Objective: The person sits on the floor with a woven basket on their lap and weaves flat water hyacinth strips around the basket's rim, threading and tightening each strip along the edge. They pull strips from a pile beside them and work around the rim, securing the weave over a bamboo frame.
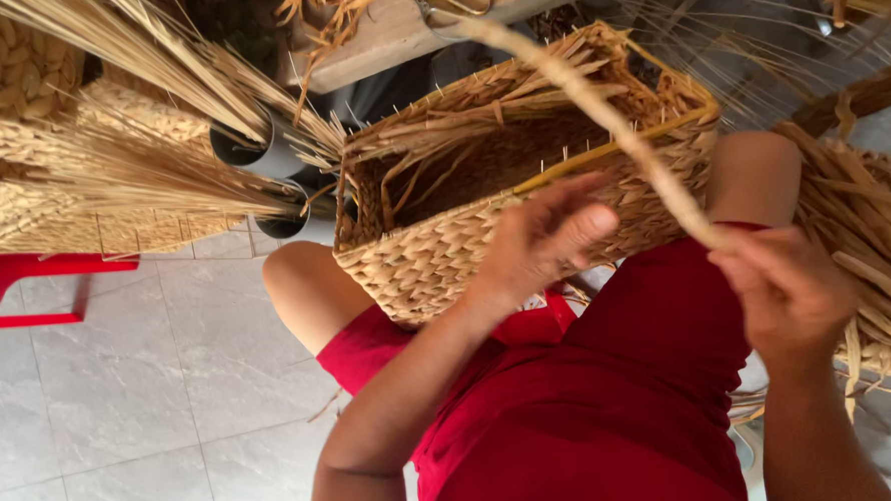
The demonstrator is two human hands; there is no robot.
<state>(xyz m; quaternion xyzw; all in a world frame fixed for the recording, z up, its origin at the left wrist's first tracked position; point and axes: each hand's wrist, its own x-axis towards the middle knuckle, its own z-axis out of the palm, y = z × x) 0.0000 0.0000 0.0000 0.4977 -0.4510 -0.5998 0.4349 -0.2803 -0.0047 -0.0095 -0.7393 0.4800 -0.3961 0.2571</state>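
Left hand point(545, 238) grips the rectangular woven straw basket point(436, 251) rim; right hand point(783, 291), at three o'clock, pinches a twisted pale straw strand point(600, 108) — overpulling might snap it.

One head-worn view, looking steeply down at your own lap.

You see everything from the single camera on your head, tilted down and slightly forward, close over your red shorts point(592, 404) and knees. Your hands and the woven basket point(462, 180) fill the middle at arm's length; the grey tiled floor point(121, 395) lies below on the left. There is no second view to overlap with.
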